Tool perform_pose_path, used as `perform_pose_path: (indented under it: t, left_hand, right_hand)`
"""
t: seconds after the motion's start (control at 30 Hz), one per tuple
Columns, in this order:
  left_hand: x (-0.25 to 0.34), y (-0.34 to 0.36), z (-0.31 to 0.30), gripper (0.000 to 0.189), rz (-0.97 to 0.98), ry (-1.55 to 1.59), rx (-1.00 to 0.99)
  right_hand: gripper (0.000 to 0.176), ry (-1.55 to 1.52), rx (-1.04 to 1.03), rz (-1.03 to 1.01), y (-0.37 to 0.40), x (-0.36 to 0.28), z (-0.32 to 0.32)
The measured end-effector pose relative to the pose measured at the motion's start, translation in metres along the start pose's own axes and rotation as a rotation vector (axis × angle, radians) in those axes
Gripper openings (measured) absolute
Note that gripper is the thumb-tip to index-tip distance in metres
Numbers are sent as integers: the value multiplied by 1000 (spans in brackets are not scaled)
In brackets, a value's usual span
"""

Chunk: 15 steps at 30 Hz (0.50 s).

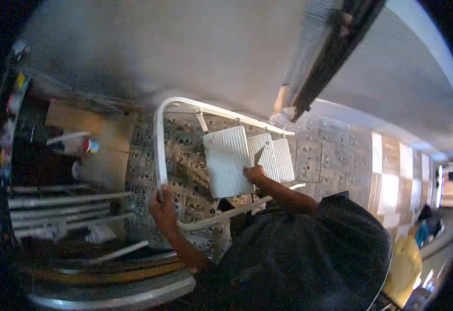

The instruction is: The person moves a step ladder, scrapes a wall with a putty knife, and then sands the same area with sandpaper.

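Note:
A white step ladder (227, 165) with a bent tube frame and three ribbed treads takes up the middle of the view. My left hand (164, 210) is closed around the frame's tube (161, 155) at its near left side. Over the edge of the largest tread, my right hand (256, 174) is closed, with a thin, pale, flat piece (259, 154) sticking out beyond the fingers. Blur hides what kind of piece it is. My dark shirt covers part of the frame's lower side.
Patterned tiles (309, 160) cover the floor around the ladder. White lengths of tube or bar (71, 202) lie at the left, near a brown board (76, 116). A dark beam (335, 57) stands against the grey wall. A yellow chair (405, 269) is at lower right.

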<state>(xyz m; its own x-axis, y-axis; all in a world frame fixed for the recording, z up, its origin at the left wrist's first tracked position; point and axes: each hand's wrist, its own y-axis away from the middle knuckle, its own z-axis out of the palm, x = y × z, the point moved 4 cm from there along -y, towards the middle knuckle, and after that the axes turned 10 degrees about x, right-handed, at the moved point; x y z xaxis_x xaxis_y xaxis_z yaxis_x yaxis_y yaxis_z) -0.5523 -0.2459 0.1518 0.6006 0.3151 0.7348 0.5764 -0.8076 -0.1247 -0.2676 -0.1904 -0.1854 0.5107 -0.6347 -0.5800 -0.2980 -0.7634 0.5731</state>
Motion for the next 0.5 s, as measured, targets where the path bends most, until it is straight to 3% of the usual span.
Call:
perform_pose_path:
  t: [0.03, 0.07, 0.1, 0.17, 0.2, 0.3, 0.37, 0.43, 0.5]
  left_hand:
    - [12, 19, -1, 57, -9, -52, 28]
    - [25, 33, 3, 57, -36, -76, 55]
    - [36, 46, 6, 55, -60, -97, 136]
    - [48, 65, 16, 54, -97, -119, 241]
    - [50, 78, 23, 52, -116, -5, 189]
    - [67, 117, 31, 50, -169, 104, 194]
    - [93, 139, 46, 48, -219, 95, 241]
    - [114, 167, 56, 43, -302, 155, 300]
    - [116, 197, 63, 40, -349, 119, 308]
  right_hand:
    - [51, -126, 62, 82, -8, 23, 1]
    - [25, 178, -51, -320, -51, 54, 32]
    - [25, 186, -76, -345, -43, 41, 11]
    - [38, 696, 47, -1102, -19, 11, -34]
    - [28, 511, -276, -696, -38, 19, -34]
    - [24, 344, -372, -662, -42, 21, -59]
    - [32, 315, -474, -561, -49, 17, -76]
    - [43, 215, -382, -181, -51, 20, -103]
    - [45, 271, -337, -285, -50, 30, -117]
